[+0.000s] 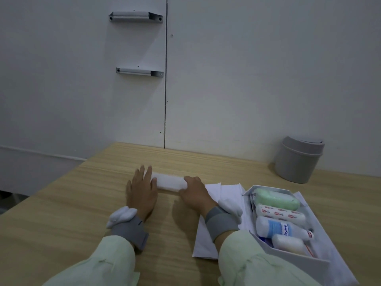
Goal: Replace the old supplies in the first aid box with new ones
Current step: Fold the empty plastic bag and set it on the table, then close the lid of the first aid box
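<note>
A white gauze roll [170, 182] lies crosswise on the wooden table [82, 203] between my hands. My left hand [141, 190] lies flat with straight fingers against the roll's left end. My right hand [195, 194] curls its fingers over the roll's right end. To the right stands the open white first aid box [250, 191]. Inside it are a green pack [277, 200], a red-printed bandage roll [280, 212], a white bottle with a blue label [282, 228] and a small white roll [287, 243].
White paper sheets [224, 189] lie under my right wrist beside the box. A grey lidded bin [299, 159] stands at the table's back right. A white wall with two metal brackets [139, 71] rises behind the table. The table's left edge drops off.
</note>
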Tool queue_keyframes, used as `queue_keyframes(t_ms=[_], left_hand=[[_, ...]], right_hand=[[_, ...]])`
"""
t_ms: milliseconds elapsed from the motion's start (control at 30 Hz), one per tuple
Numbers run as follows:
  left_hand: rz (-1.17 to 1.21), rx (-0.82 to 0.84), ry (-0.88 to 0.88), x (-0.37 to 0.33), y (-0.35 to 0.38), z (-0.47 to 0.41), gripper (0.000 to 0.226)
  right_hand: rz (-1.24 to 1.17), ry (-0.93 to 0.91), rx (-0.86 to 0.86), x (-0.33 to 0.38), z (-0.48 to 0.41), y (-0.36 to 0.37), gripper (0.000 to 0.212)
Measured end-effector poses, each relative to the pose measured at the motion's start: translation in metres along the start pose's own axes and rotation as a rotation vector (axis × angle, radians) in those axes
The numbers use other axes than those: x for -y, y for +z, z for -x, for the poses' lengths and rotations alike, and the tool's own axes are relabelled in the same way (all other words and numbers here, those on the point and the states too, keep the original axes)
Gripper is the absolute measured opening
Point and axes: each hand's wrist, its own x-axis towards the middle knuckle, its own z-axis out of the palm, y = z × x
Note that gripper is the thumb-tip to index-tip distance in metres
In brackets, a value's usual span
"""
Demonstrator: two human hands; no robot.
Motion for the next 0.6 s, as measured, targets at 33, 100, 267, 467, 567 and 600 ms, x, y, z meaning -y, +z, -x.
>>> queue_keyframes(t_ms=[33, 100, 267, 467, 567, 600], left_hand=[[0.019, -0.037, 0.005, -0.002, -0.001, 0.002, 0.050], [0.070, -0.130, 0.020, -0.009, -0.004, 0.010, 0.046], [0.180, -0.242, 0.129, -0.045, -0.004, 0.028, 0.031], [0.329, -0.148, 0.269, -0.100, 0.000, 0.036, 0.029], [0.421, -0.061, 0.329, -0.130, 0.000, 0.043, 0.027], [0.446, -0.015, 0.342, -0.140, 0.001, 0.046, 0.026]], right_hand=[[-0.007, -0.007, -0.012, 0.000, 0.002, -0.002, 0.050], [-0.030, -0.019, -0.043, -0.001, 0.006, -0.007, 0.053], [-0.142, -0.056, -0.184, -0.007, 0.021, -0.029, 0.054], [-0.240, -0.079, -0.362, -0.023, 0.041, -0.063, 0.055], [-0.246, -0.072, -0.400, -0.036, 0.053, -0.082, 0.056], [-0.245, -0.068, -0.413, -0.041, 0.057, -0.088, 0.056]])
